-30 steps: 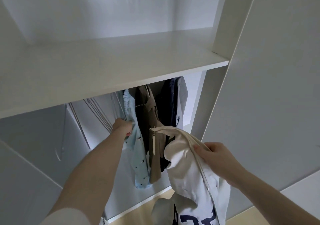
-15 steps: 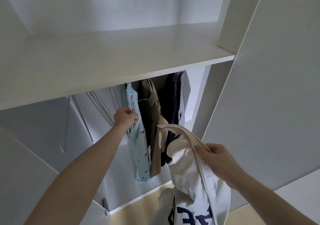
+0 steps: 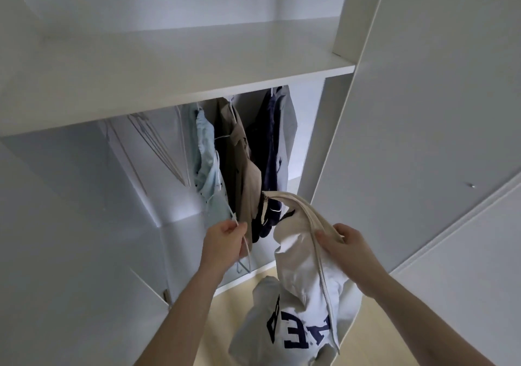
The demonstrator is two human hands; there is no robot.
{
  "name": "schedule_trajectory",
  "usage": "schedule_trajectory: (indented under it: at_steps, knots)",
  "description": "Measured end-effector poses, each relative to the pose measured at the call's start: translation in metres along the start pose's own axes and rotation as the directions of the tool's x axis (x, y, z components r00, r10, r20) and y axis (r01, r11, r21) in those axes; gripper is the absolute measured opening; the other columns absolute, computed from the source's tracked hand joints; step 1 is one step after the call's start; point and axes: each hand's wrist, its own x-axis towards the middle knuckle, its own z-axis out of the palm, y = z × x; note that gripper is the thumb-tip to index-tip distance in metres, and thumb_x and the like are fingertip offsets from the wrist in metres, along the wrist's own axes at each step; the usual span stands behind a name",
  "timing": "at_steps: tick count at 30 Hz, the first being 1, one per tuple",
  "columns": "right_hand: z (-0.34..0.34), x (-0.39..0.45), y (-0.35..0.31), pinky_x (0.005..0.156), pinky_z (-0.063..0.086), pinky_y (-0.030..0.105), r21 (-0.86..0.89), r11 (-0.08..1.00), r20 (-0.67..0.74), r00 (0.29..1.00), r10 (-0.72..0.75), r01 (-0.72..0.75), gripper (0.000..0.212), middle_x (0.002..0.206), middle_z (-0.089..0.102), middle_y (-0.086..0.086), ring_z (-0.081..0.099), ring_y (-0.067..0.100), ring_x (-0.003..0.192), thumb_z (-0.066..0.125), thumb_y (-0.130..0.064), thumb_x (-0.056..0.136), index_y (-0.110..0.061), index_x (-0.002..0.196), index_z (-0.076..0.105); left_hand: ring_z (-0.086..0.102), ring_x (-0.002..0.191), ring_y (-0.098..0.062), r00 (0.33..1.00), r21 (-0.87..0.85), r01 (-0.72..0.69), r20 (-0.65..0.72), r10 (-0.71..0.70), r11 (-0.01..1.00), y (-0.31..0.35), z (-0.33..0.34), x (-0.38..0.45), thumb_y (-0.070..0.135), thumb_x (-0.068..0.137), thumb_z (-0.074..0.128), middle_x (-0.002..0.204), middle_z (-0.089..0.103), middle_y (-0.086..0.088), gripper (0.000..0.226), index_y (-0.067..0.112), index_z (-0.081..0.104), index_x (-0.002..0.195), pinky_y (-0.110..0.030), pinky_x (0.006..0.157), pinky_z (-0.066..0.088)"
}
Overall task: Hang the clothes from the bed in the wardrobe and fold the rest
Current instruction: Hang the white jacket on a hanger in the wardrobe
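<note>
My right hand [image 3: 342, 243] grips a white zip-up jacket [image 3: 303, 289] with dark letters by its zipper edge; the jacket hangs down in front of the open wardrobe [image 3: 169, 83]. My left hand [image 3: 225, 241] holds a thin white hanger [image 3: 244, 253], lowered out in front of the hanging clothes. On the rail hang a light blue patterned shirt [image 3: 207, 165], a tan garment [image 3: 242, 162] and a dark navy one [image 3: 267, 145].
Several empty white hangers [image 3: 158, 145] hang left of the clothes. A white shelf [image 3: 180, 64] spans above the rail. The open wardrobe door [image 3: 423, 112] stands at the right. Pale wood floor [image 3: 236, 292] shows below.
My left hand came down and toward me from the rail, now with a white hanger in it. My right hand kept hold of the jacket.
</note>
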Motion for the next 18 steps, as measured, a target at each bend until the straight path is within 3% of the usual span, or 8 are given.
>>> schedule_trajectory:
  at_steps: [4, 8, 11, 12, 14, 16, 18]
  knots:
    - [-0.02, -0.029, 0.018, 0.052, 0.056, 0.031, 0.121, 0.987, -0.075, 0.991, 0.112, -0.103, 0.024, 0.079, 0.073, 0.007, 0.069, 0.018, 0.061, 0.081, -0.042, 0.079, -0.022, 0.088, 0.069, 0.059, 0.048, -0.012, 0.986, -0.076, -0.014, 0.167, 0.027, 0.997, 0.0, 0.035, -0.058, 0.018, 0.103, 0.053, 0.06, 0.066, -0.001, 0.027, -0.004, 0.058, 0.089, -0.022, 0.044, 0.045]
    - [-0.05, -0.07, 0.04, 0.063, 0.062, 0.042, 0.223, 0.968, -0.134, 0.98, 0.145, -0.113, 0.011, 0.085, 0.075, 0.014, 0.075, 0.025, 0.071, 0.077, -0.028, 0.082, -0.023, 0.09, 0.071, 0.059, 0.054, -0.018, 0.942, -0.235, 0.069, 0.335, 0.014, 0.97, -0.014, 0.079, -0.124, 0.009, 0.109, 0.041, 0.072, 0.061, -0.01, 0.015, 0.007, 0.051, 0.098, -0.027, 0.05, 0.044]
    - [-0.072, -0.109, 0.056, 0.072, 0.062, 0.048, 0.332, 0.942, -0.064, 0.995, 0.072, -0.047, 0.014, 0.09, 0.077, 0.017, 0.077, 0.032, 0.08, 0.079, -0.021, 0.087, -0.014, 0.096, 0.071, 0.044, 0.051, -0.008, 0.898, -0.242, -0.005, 0.426, 0.11, 0.97, -0.036, 0.113, -0.179, 0.02, 0.104, 0.053, 0.072, 0.048, 0.002, 0.006, 0.021, 0.053, 0.099, -0.029, 0.053, 0.037]
    - [-0.082, -0.124, 0.061, 0.074, 0.062, 0.049, 0.355, 0.935, -0.057, 0.997, 0.049, -0.026, 0.018, 0.091, 0.077, 0.018, 0.077, 0.036, 0.083, 0.079, -0.022, 0.086, -0.011, 0.099, 0.07, 0.047, 0.056, -0.006, 0.89, -0.204, -0.052, 0.434, 0.138, 0.978, -0.041, 0.124, -0.197, 0.034, 0.096, 0.064, 0.073, 0.049, 0.009, 0.011, 0.029, 0.054, 0.099, -0.026, 0.058, 0.042]
    - [-0.105, -0.153, 0.071, 0.071, 0.062, 0.046, 0.419, 0.908, -0.065, 0.998, 0.004, 0.023, 0.023, 0.091, 0.077, 0.018, 0.076, 0.036, 0.081, 0.079, -0.02, 0.087, -0.006, 0.102, 0.069, 0.055, 0.066, 0.001, 0.889, -0.1, -0.163, 0.416, 0.191, 0.981, -0.046, 0.143, -0.227, 0.057, 0.071, 0.083, 0.077, 0.055, 0.019, 0.049, 0.04, 0.05, 0.103, -0.017, 0.065, 0.049]
    - [-0.13, -0.185, 0.082, 0.068, 0.062, 0.041, 0.477, 0.878, -0.076, 0.997, -0.02, 0.054, 0.02, 0.089, 0.077, 0.017, 0.075, 0.032, 0.079, 0.078, -0.016, 0.091, -0.003, 0.103, 0.068, 0.062, 0.074, 0.002, 0.911, 0.066, -0.278, 0.333, 0.242, 0.958, -0.051, 0.165, -0.253, 0.059, 0.058, 0.09, 0.083, 0.064, 0.019, 0.075, 0.037, 0.041, 0.111, -0.018, 0.065, 0.052]
    - [-0.156, -0.218, 0.095, 0.068, 0.062, 0.041, 0.494, 0.866, -0.103, 0.994, -0.027, 0.075, 0.018, 0.09, 0.075, 0.019, 0.074, 0.032, 0.079, 0.077, -0.016, 0.093, -0.004, 0.103, 0.068, 0.066, 0.073, -0.005, 0.943, 0.209, -0.285, 0.236, 0.234, 0.936, -0.059, 0.183, -0.275, 0.049, 0.061, 0.088, 0.078, 0.067, 0.011, 0.077, 0.032, 0.036, 0.115, -0.029, 0.066, 0.055]
